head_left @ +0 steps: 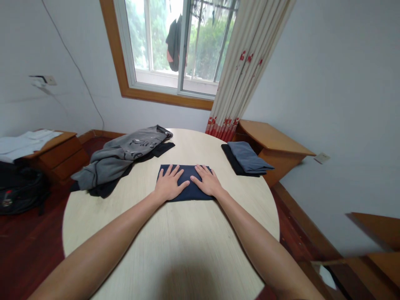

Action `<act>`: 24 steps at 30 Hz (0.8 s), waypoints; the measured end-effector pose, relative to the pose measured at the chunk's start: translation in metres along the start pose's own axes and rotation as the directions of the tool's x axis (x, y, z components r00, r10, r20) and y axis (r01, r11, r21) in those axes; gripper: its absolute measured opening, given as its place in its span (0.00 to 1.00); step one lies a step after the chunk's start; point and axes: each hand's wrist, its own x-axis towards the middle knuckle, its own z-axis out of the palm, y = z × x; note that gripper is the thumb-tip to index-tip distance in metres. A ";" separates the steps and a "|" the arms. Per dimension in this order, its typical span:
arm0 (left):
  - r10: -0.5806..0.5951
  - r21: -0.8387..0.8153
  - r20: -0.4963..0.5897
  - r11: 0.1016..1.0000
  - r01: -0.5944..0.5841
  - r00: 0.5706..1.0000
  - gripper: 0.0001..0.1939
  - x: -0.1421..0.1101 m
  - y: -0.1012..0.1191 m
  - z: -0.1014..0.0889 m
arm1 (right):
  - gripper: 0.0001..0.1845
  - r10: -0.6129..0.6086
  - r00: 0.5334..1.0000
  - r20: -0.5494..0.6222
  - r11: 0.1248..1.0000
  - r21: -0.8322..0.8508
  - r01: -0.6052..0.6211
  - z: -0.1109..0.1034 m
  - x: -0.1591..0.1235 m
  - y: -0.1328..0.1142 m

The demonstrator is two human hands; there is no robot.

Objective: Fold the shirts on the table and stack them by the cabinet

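A dark navy garment (188, 192), folded into a flat rectangle, lies on the pale round table (175, 241). My left hand (169, 183) rests flat on its left part, fingers spread. On its right part my right hand (208, 181) also lies flat, with the thumb stretched toward the left thumb. Both palms press on top of the cloth, and neither hand grips it. What kind of garment it is, the folds do not show.
Grey printed clothing (125, 152) lies loosely over dark cloth at the table's left. At the right edge sits a folded grey-blue garment (246, 156) on a black one (231, 161). Beyond are a curtain (240, 62), a wooden desk (275, 137) and a black bag (21, 187).
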 end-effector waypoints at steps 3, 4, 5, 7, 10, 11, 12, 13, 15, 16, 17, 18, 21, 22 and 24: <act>-0.046 0.003 0.022 0.999 0.046 0.999 0.36 0.001 -0.008 -0.002 | 0.39 0.014 1.000 0.019 1.000 0.008 -0.014 -0.001 0.000 0.002; -0.057 -0.001 0.032 0.998 0.057 0.998 0.36 0.001 -0.011 -0.003 | 0.39 0.016 1.000 0.021 1.000 0.010 -0.016 -0.001 0.000 0.003; -0.065 -0.006 0.041 0.998 0.065 0.997 0.36 0.001 -0.015 -0.004 | 0.39 0.018 1.000 0.024 1.000 0.010 -0.019 -0.002 0.000 0.003; -0.084 -0.012 0.053 0.996 0.084 0.995 0.37 0.003 -0.022 -0.004 | 0.39 0.020 0.999 0.026 1.000 0.011 -0.020 -0.002 0.000 0.003; -0.137 -0.027 0.067 0.990 0.139 0.988 0.39 0.006 -0.035 -0.005 | 0.37 0.019 1.000 0.015 1.000 0.023 -0.019 -0.002 -0.001 0.004; -0.147 -0.036 0.070 0.988 0.150 0.987 0.39 0.007 -0.040 -0.006 | 0.36 0.014 1.000 0.009 0.999 0.032 -0.015 -0.001 -0.001 0.006; -0.154 -0.045 0.069 0.986 0.158 0.986 0.38 0.007 -0.043 -0.007 | 0.35 0.007 1.000 0.001 0.999 0.043 -0.007 -0.001 -0.001 0.008; -0.158 -0.049 0.061 0.986 0.161 0.986 0.37 0.006 -0.046 -0.008 | 0.34 -0.002 1.000 -0.009 0.998 0.057 0.002 0.000 0.000 0.010; -0.145 -0.048 0.017 0.988 0.146 0.989 0.35 0.003 -0.046 -0.012 | 0.32 -0.006 0.999 -0.039 0.996 0.091 0.010 0.001 0.000 0.017; -0.120 -0.046 -0.013 0.992 0.119 0.993 0.35 -0.001 -0.044 -0.015 | 0.30 0.003 0.998 -0.055 0.994 0.108 0.003 0.001 0.000 0.021; -0.073 -0.051 -0.034 0.996 0.071 0.997 0.35 -0.005 -0.040 -0.018 | 0.29 0.021 0.997 -0.069 0.992 0.124 -0.013 0.002 0.001 0.024; -0.002 -0.062 -0.036 0.998 0.000 0.999 0.36 -0.009 -0.035 -0.021 | 0.28 0.044 0.996 -0.080 0.990 0.137 -0.033 0.002 0.001 0.028; 0.268 -0.144 0.093 0.957 -0.253 0.959 0.40 -0.020 -0.024 -0.028 | 0.27 0.094 0.991 -0.095 0.985 0.152 -0.079 0.004 0.002 0.038; 0.329 -0.170 0.144 0.937 -0.304 0.933 0.42 -0.022 -0.024 -0.030 | 0.26 0.101 0.990 -0.097 0.985 0.151 -0.085 0.004 0.002 0.040; 0.378 -0.194 0.200 0.920 -0.342 0.904 0.45 -0.022 -0.029 -0.031 | 0.26 0.103 0.989 -0.103 0.986 0.140 -0.089 0.002 0.000 0.041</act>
